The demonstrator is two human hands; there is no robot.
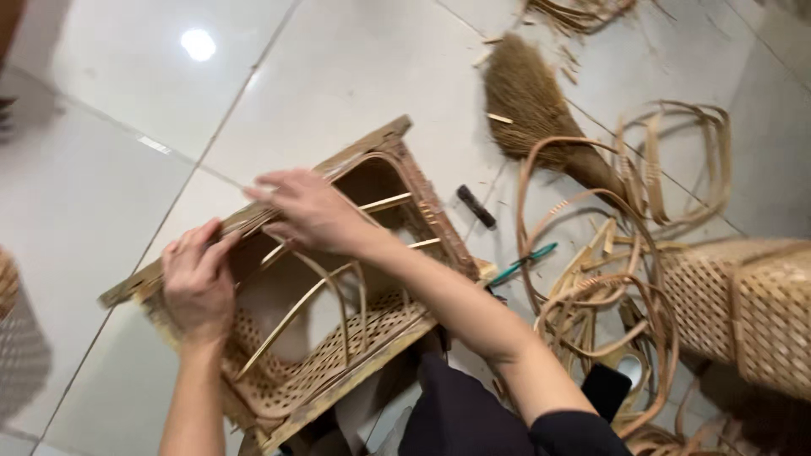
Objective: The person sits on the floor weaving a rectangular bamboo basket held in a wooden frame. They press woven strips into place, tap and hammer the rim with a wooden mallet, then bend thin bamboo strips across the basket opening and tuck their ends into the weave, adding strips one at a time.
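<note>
A rectangular woven cane basket [338,371] lies tilted on the white tiled floor, its open side facing me, with bent cane strips arching inside it. My left hand [196,283] grips the basket's left rim. My right hand [311,209] reaches across the top rim, its fingers pinching a thin cane strip [245,221] that runs along that edge.
A straw hand broom [536,105] lies on the floor at the back. Loose cane coils [608,287] pile up to the right, beside another woven basket [752,308]. Green-handled pliers [522,263] and a small black tool [476,206] lie between. A woven piece [17,338] sits at far left.
</note>
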